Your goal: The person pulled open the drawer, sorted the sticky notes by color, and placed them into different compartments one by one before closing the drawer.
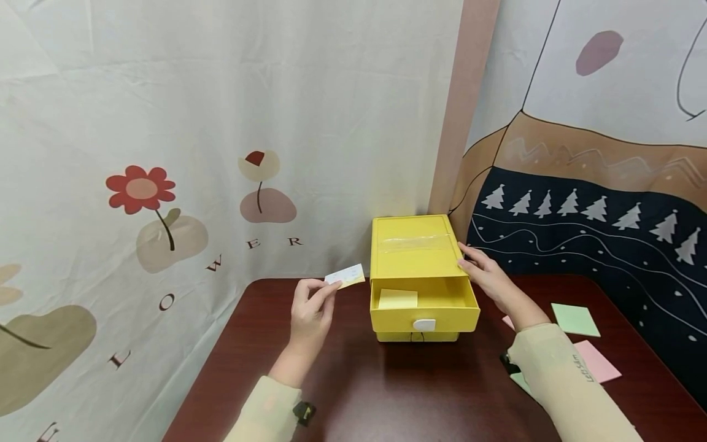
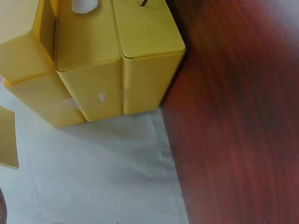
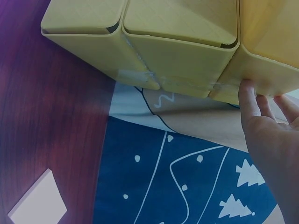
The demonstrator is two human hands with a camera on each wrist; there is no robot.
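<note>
Between its thumb and fingers, my left hand (image 1: 312, 310) pinches a small white card (image 1: 347, 275) with a yellow edge, held left of the yellow drawer box (image 1: 417, 248). Part of that card (image 2: 7, 137) shows at the left edge of the left wrist view. The top drawer (image 1: 447, 320) is pulled out, with a white knob (image 1: 424, 325) on its front. Inside it, on the left, lies a pale yellow slip (image 1: 398, 299). Extended fingers of my right hand (image 3: 275, 135) touch the box's right side near the top.
On the dark red table (image 1: 342, 393), a green pad of notes (image 1: 575, 320) and a pink pad (image 1: 599, 361) lie to the right. My right sleeve partly covers further coloured pieces. A printed cloth (image 1: 331, 123) hangs behind the box. Clear tape (image 1: 414, 244) crosses the box top.
</note>
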